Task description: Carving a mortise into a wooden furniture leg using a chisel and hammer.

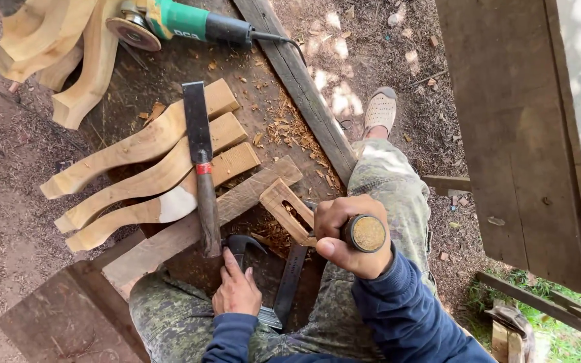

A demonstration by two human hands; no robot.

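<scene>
Here the right hand (351,235) has its grip closed around a round wooden tool handle (366,233), whose worn butt end faces the camera, held over a small notched wooden block (289,210). The left hand (235,289) lies on the lap with fingers loosely spread, its fingertips touching a claw hammer head (242,244) and the wooden handle end of a long chisel (201,168); it grasps nothing firmly. The chisel lies across three curved carved furniture legs (149,175) on the plank bench (263,101). A green angle grinder (183,23) rests farther off.
</scene>
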